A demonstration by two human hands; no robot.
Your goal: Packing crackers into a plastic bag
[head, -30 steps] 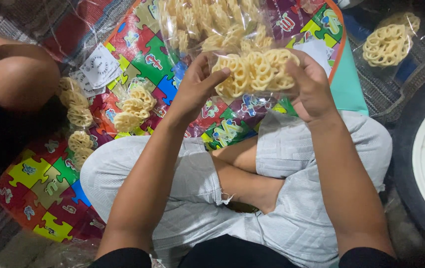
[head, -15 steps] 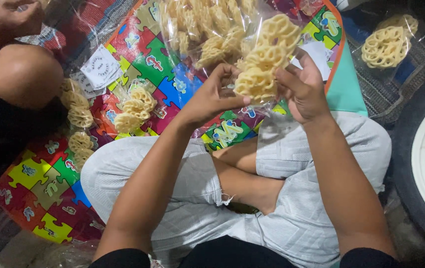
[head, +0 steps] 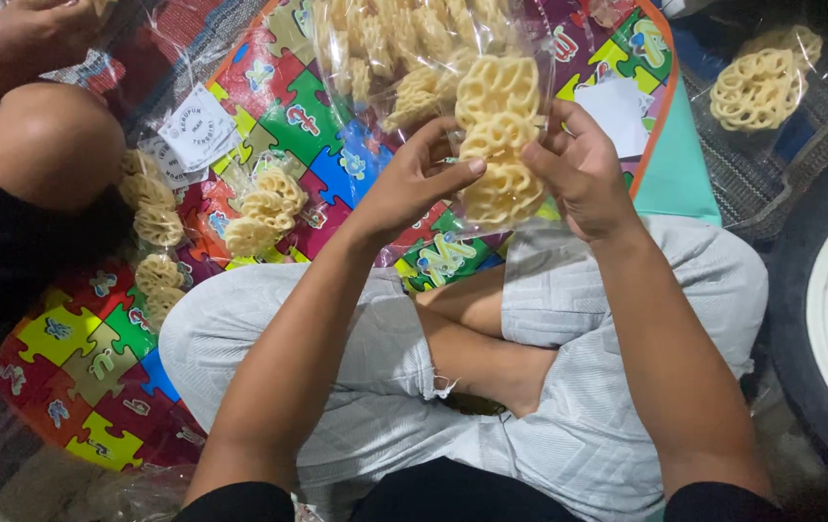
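**Crackers going into a clear bag**

While the person sits cross-legged on the puzzle mat (head: 95, 333), both hands work just above the knees. The left hand (head: 414, 184) pinches the side of a small clear bag (head: 501, 208), fingers curled, thumb pressing; the right hand (head: 578, 169) grips its other side, fingers half bent. In it stands a stack of three flower-shaped crackers (head: 498, 145), upright. To do this well, I would keep the mouth stretched wide and the stack straight, since these look brittle. Behind sits one big bag of loose crackers (head: 395, 48). On the mat lie about four filled packs (head: 259, 213), one more at far right (head: 757, 87). Another person's hand (head: 32, 29) works at top left.
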